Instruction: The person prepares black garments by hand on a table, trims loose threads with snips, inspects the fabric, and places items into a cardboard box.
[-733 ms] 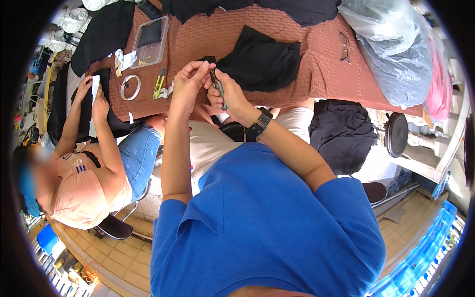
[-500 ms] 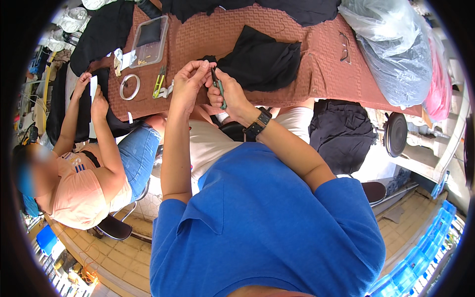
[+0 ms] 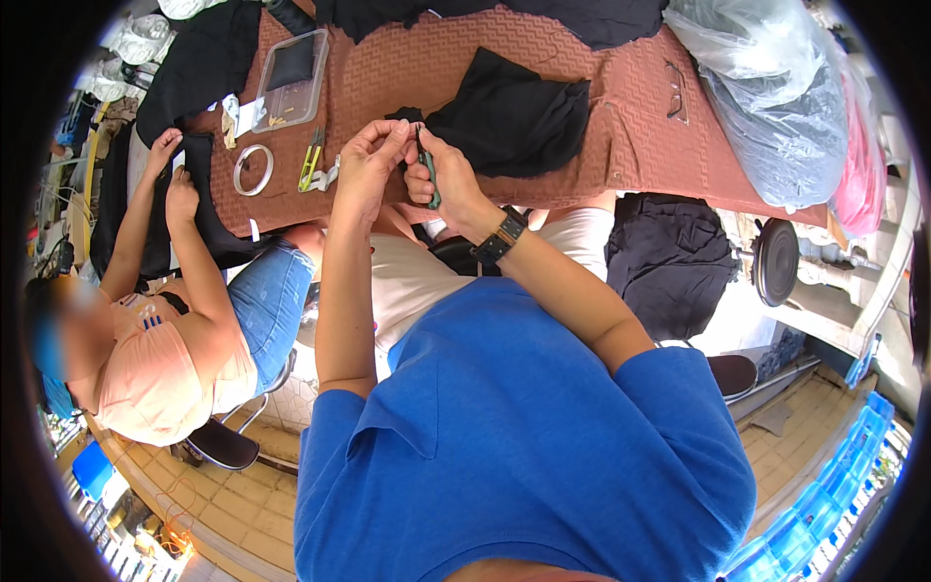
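The largest thing is the surface point(image 3: 626, 136), spread with a textured brown cloth. A co-worker point(image 3: 160, 373) in a pale pink top sits at the left. A big clear plastic bag point(image 3: 766, 107) bulges over the right end, and a folded black cloth point(image 3: 524, 121) lies just beyond the hands. A clear plastic box point(image 3: 296, 97) stands on the left part. The left hand point(image 3: 367, 170) has a narrow grip, thumb and fingertips brought together; what sits between them is too small to tell. The right hand point(image 3: 448, 184) curls its grip around green-handled snips point(image 3: 431, 184), which lie within the palm and fingers, the dark end pointing up beside the left fingertips. A white ring point(image 3: 238, 173) and a slim yellow-green cutter point(image 3: 310, 165) lie left of the left hand.
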{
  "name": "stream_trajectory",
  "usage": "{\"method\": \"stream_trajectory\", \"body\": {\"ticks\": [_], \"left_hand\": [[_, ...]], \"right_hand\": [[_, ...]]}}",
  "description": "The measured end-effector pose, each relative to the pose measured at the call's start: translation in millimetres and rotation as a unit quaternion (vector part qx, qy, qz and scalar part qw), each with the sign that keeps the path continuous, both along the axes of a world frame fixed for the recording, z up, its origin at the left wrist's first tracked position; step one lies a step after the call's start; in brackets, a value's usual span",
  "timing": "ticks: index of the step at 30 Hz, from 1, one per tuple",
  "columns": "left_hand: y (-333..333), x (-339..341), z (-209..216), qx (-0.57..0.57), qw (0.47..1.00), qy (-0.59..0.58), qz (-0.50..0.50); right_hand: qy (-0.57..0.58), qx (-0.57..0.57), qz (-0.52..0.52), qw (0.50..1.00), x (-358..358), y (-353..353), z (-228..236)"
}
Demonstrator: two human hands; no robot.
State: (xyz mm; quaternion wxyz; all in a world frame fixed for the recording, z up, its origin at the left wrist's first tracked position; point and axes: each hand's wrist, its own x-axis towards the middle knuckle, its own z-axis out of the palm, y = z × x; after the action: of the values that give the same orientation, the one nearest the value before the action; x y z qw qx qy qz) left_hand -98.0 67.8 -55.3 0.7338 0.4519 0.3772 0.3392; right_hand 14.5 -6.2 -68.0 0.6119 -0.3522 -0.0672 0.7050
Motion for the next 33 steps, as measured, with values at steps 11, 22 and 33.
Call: {"method": "stream_trajectory", "body": {"ticks": [11, 22, 33], "left_hand": [[3, 1, -11, -0.012, 1.000, 0.011, 0.014], [-5, 1, -6, -0.036, 0.999, -0.028, 0.023], [-2, -7, -8, -0.030, 0.998, -0.047, -0.009]], "right_hand": [[0.061, 0.008, 0.088, 0.994, 5, -27, 3], [0.038, 0.001, 0.025, 0.999, -6, -21, -2], [-0.004, -0.016, 0.013, 1.000, -3, -4, -5]]}}
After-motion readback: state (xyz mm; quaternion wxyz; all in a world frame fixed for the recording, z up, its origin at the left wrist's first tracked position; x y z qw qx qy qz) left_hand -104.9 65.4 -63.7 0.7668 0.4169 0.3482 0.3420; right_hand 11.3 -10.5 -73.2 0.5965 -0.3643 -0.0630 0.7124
